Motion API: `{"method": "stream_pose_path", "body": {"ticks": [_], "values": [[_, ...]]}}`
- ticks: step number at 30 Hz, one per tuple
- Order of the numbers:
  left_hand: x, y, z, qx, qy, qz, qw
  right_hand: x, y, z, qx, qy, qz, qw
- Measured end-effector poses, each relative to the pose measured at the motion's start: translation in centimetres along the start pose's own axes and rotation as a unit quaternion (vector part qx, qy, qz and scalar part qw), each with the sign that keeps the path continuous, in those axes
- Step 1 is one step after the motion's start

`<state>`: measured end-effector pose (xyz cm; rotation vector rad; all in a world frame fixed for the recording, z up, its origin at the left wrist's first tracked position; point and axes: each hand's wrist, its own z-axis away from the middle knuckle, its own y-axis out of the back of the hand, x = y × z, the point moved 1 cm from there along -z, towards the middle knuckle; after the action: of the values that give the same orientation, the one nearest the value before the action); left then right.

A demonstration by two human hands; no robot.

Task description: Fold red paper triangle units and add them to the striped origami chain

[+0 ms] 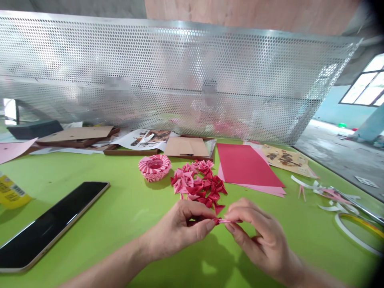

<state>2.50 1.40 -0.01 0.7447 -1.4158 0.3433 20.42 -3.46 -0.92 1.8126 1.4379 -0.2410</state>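
Observation:
Between my two hands is a small folded paper piece, red and pink, held above the green table. My left hand pinches its left end with thumb and forefinger. At the other end, the thumb and fingertips of my right hand close on it. Just beyond my hands lies a loose pile of folded paper triangles in red and pink. Left of that pile stands a round pink-and-white folded-paper bowl. The fingertips partly hide the piece I hold.
A phone lies at the left, near a yellow tape roll or bottle. Red and pink paper sheets are at the back right. Paper strips and scissors lie far right. A perforated metal panel rises behind.

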Motion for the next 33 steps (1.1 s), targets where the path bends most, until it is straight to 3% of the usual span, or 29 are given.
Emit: {"method": "stream_pose_path", "body": {"ticks": [6, 13, 17, 24, 33], "values": [[-0.4, 0.1, 0.0, -0.024, 0.015, 0.038, 0.999, 0.0, 0.1, -0.1, -0.004, -0.007, -0.042, 0.999], [-0.5, -0.4, -0.1, -0.017, 0.023, 0.157, 0.987, 0.0, -1.2, -0.2, 0.035, -0.128, -0.154, 0.979], [-1.2, -0.6, -0.4, 0.003, 0.052, 0.269, 0.962, 0.4, -1.3, -0.4, 0.036, -0.185, -0.168, 0.968], [-1.5, -0.4, -0.3, 0.035, 0.1, 0.312, 0.944, 0.6, -0.4, -0.9, 0.036, -0.171, -0.075, 0.982], [-1.5, -0.7, -0.4, 0.039, 0.119, 0.349, 0.929, 0.4, -1.2, -0.5, 0.071, -0.204, -0.12, 0.969]]}}
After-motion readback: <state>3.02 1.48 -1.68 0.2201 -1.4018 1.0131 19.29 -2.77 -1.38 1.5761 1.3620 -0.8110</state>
